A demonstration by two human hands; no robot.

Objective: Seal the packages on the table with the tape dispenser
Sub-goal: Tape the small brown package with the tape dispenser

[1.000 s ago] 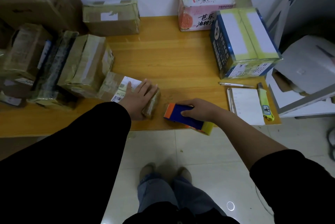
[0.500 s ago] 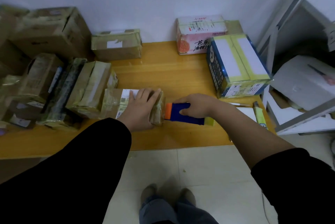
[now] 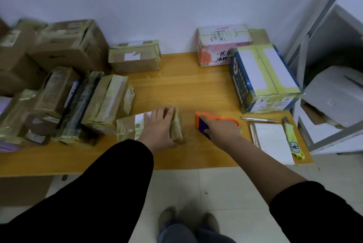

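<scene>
Package point(image 3: 127, 127) on surface point(image 3: 196, 89); left hand point(image 3: 158, 128) flat on top, fingers point(image 3: 169, 112) straight. Right hand point(image 3: 224, 130) fingers curled round dispenser point(image 3: 202, 124), just right of package, apart.

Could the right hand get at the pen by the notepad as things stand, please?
Probably yes: the pen lies just right of the right hand with only bare table between. But that hand grips the tape dispenser, so it would likely need to set it down first.
</scene>
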